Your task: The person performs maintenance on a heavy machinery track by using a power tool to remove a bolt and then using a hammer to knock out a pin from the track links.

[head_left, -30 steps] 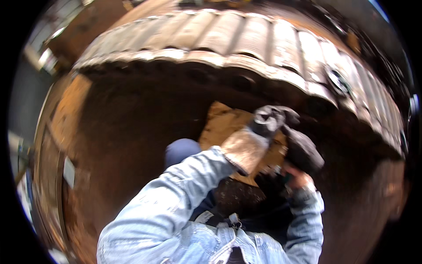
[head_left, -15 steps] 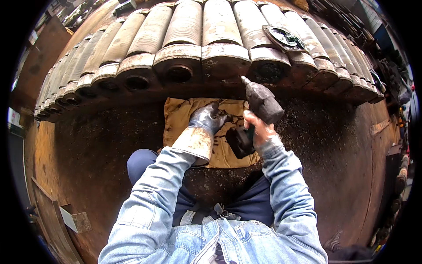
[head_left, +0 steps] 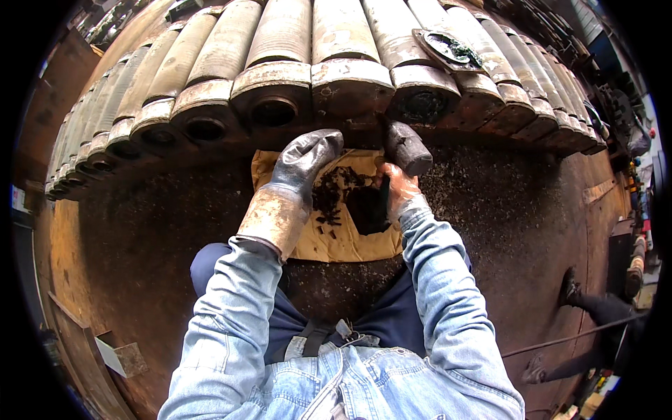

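Note:
My right hand (head_left: 400, 187), bare, grips a dark cordless impact driver (head_left: 407, 148) by its handle, with the nose pointed at the lower face of the row of metal cylinders (head_left: 344, 31). Its battery end hangs over a tan cloth (head_left: 308, 245). My left hand (head_left: 308, 157) wears a dark, shiny glove with a stained pale cuff. It is raised at the cylinders' near ends with its fingers closed; anything in them is hidden. Dark small pieces (head_left: 329, 203), some bolt-like, lie on the cloth between my hands.
A flat plate with a round, dark, greasy middle (head_left: 451, 50) rests on the cylinders, right of centre. Some cylinder ends have round openings (head_left: 273, 110). At the right, another person's dark-clad leg (head_left: 605, 308) shows beside a thin rod or hose. An angled metal piece (head_left: 122, 355) lies at the lower left.
My left hand has risen from the cloth toward the cylinder ends. The impact driver has moved forward and turned its nose to the block. Another person's legs have come into view at the right.

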The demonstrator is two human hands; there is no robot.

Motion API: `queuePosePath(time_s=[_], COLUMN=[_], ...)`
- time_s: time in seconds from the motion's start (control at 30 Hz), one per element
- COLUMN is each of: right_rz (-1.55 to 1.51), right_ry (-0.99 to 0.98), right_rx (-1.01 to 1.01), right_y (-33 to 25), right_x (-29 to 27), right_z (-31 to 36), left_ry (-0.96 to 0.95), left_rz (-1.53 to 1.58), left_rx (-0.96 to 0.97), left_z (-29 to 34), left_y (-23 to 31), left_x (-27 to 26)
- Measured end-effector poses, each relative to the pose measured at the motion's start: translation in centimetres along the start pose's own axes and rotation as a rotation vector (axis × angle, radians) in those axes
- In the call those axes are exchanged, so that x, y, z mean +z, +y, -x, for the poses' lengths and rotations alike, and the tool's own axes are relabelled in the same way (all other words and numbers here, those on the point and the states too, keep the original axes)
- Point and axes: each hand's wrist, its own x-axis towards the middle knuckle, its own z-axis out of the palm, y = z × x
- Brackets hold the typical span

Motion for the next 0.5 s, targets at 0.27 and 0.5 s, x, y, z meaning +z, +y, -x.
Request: queuePosePath(time_s=[0.27,0.5], right_rz=[-0.081,0.433], right_ry=[-0.002,0.038], right_rx=[-0.023,-0.208], right_y=[0.8,2.3], right_x=[0.4,0.0], right_z=[-1.2,-1.9], left_ry=[-0.059,-0.046], left_rz=[0.016,0.070], left_rx=[-0.041,-0.058], left_z=[0.5,1.6], left_y=[1.3,3.0], left_x=[0.6,1.0])
